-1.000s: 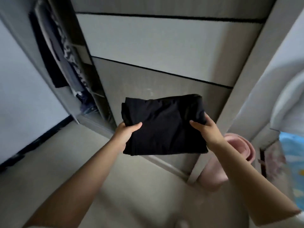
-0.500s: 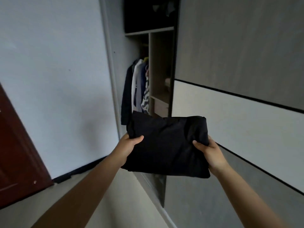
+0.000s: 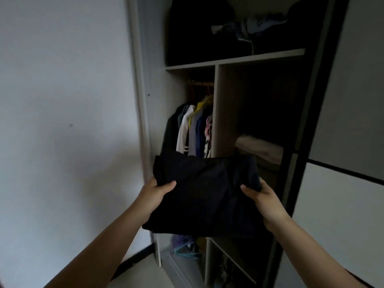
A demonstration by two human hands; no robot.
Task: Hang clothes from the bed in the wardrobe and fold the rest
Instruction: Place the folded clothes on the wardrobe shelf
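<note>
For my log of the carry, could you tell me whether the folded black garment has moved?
Yes. The folded black garment has moved left along the closed wardrobe door, now fronting the open shelves.

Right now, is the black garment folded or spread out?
Folded: the black garment is a compact rectangle, the left hand and right hand gripping its sides.

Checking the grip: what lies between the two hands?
In the head view, only the folded black garment spans between the left hand and the right hand.
</note>
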